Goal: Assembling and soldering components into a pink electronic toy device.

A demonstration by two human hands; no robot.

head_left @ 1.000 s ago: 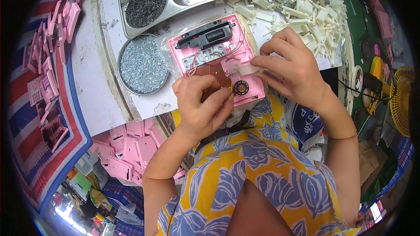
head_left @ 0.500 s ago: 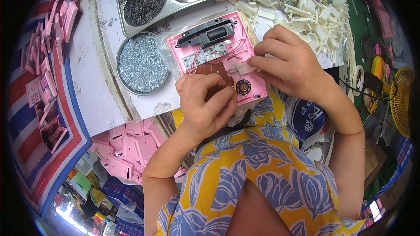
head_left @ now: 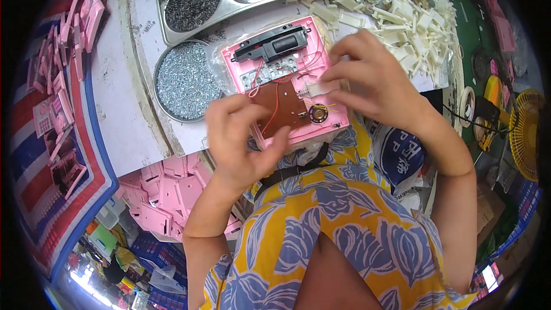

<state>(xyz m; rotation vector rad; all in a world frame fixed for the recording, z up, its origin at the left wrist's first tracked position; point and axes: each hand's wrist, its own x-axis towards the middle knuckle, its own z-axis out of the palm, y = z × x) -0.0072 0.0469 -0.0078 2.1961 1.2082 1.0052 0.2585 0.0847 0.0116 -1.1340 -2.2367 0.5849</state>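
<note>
A pink plastic casing [head_left: 313, 128] lies open before me, on a wrapped pad. In it sit a black plastic mechanism [head_left: 280, 44], a brown circuit board [head_left: 280, 103], thin red and yellow wires and a small round speaker [head_left: 318, 113]. A white plastic piece [head_left: 319, 88] with a spring rests at the casing's right side. Over the board's left lower edge, my left hand [head_left: 241, 143] has its fingers apart and holds nothing. My right hand [head_left: 370, 77], slightly blurred, is beside the white piece with fingers spread; whether a fingertip still touches it is unclear.
A round dish of small silvery screws [head_left: 187, 80] stands left of the casing. Behind it is a metal tray [head_left: 252, 8] with dark springs. White plastic parts [head_left: 413, 28] are heaped at the far right. Pink casings [head_left: 178, 192] fill a container below the table's left edge.
My left hand has drawn back to the left from the speaker and spread its fingers, uncovering the board. My right hand's fingers have loosened from the white piece.
</note>
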